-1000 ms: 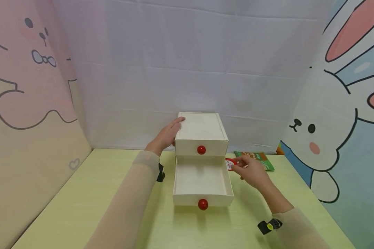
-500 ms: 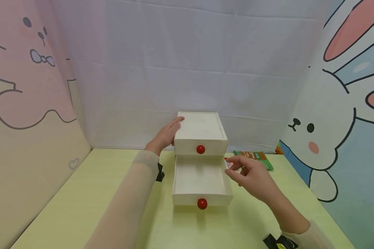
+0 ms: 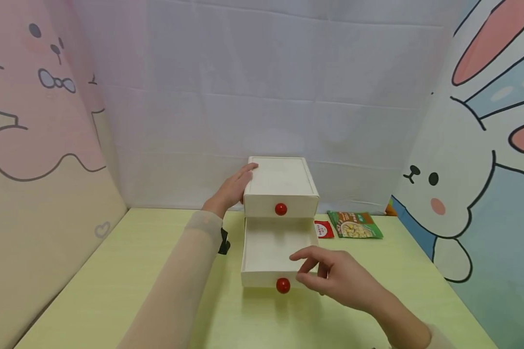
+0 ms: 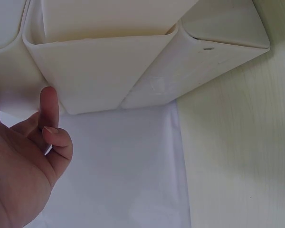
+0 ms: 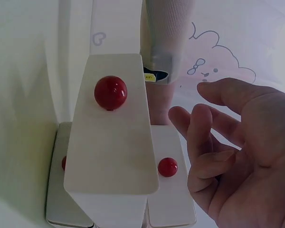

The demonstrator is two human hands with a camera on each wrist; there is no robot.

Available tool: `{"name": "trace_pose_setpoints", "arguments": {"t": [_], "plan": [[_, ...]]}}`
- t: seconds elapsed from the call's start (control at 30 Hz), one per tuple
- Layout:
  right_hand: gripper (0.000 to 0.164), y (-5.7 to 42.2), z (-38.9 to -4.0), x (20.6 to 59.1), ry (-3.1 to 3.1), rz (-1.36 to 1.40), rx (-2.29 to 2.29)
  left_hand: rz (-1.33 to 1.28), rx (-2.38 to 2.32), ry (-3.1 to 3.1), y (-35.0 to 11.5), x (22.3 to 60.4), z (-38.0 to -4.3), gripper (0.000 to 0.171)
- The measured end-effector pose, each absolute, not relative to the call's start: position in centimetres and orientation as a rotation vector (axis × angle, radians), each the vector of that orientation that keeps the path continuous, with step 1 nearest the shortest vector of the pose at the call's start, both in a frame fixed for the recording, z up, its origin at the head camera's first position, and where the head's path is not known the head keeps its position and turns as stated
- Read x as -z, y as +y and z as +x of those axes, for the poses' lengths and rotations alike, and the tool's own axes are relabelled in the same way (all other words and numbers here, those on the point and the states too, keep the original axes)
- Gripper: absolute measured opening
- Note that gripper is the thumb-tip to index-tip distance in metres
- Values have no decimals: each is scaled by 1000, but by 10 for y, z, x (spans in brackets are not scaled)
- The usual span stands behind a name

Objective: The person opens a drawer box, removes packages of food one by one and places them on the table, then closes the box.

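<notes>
A white drawer cabinet (image 3: 281, 175) stands against the back curtain. Its top drawer is closed, while the drawer (image 3: 270, 247) below is pulled far out, with a bare interior where visible. My left hand (image 3: 230, 190) rests on the cabinet's upper left side, fingers extended over the top edge. Over the pulled-out drawer's front right corner is my right hand (image 3: 338, 278), thumb and fingers apart and loosely bent, holding nothing. Close to its fingertips is that drawer's round red knob (image 3: 283, 285). The right wrist view shows another closed drawer front on each side of the pulled-out one.
A small red packet (image 3: 324, 229) lies beside the cabinet's right side. Right of it lies a green and orange food packet (image 3: 355, 224). Printed cloth walls (image 3: 458, 203) bound the pale yellow-green table (image 3: 157, 257) on both sides.
My right hand has let go of the small red packet at the cabinet's right side and come forward and left, over the pulled-out drawer's front. The left hand has stayed put.
</notes>
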State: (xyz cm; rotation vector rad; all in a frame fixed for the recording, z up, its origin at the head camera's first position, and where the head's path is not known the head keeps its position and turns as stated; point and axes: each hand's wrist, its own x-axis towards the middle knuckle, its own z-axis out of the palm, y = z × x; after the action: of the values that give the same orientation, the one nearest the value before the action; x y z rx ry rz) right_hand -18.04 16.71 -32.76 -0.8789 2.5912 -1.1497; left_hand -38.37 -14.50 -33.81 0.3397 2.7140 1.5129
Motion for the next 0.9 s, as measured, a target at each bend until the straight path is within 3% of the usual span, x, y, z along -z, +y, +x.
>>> {"name": "trace_pose_setpoints", "arguments": {"t": [0.27,0.9], "plan": [[26,157,-177,347,2515,-904,1065,337,-1510,2712,-145,338,-383,51],[33,142,-176,392,2840,-1077,949,366,-1505,2721,-145,338,-383,53]]}}
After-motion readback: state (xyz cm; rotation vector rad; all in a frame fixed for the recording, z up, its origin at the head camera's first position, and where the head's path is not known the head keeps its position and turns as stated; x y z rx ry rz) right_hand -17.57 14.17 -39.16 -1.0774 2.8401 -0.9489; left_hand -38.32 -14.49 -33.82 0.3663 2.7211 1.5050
